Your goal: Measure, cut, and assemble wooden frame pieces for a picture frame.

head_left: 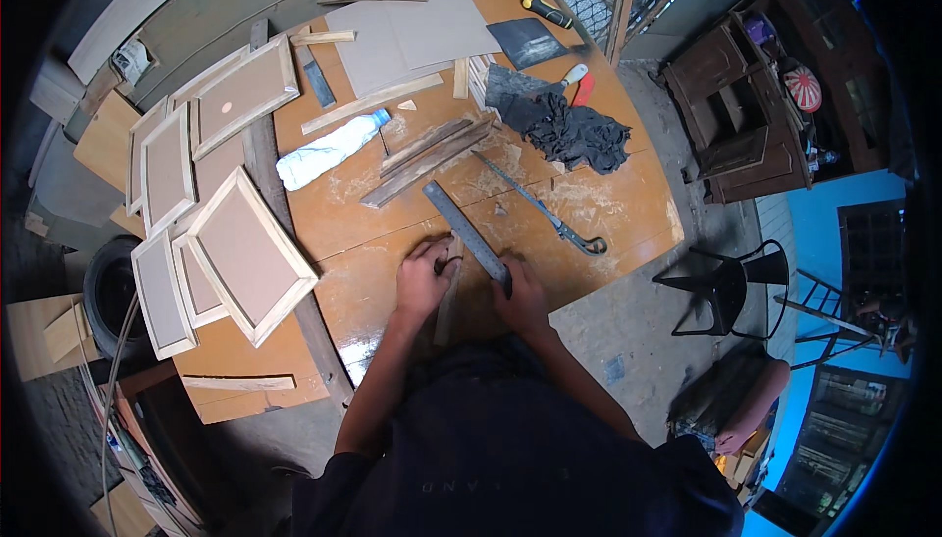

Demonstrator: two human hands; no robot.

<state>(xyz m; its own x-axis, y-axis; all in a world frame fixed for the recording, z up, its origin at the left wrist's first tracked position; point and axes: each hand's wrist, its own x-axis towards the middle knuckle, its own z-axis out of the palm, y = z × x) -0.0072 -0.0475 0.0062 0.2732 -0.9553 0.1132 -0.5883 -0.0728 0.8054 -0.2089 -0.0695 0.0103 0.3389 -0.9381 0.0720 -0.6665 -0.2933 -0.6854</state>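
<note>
My right hand (522,296) is wrapped round the near end of a flat grey metal ruler (465,226), which slants away to the far left over the table. Close by on the left, my left hand (423,275) has its fingers closed at the upper part of a narrow wooden strip (446,313). Something small and dark shows by its fingertips, too small to name. The strip's near end runs toward my dark shirt. Right of the ruler lies a hand saw (559,226) with a thin blade and curved handle. Beyond the ruler are dark wooden slats (432,162).
Wooden frames with panels (253,257) overlap on the left of the orange-brown table (353,262). A white bottle (332,151), black cloth (579,130), scraper (575,74), large board (412,32) and yellow-black power tool (543,3) lie farther back. A black chair (724,287) stands on the right.
</note>
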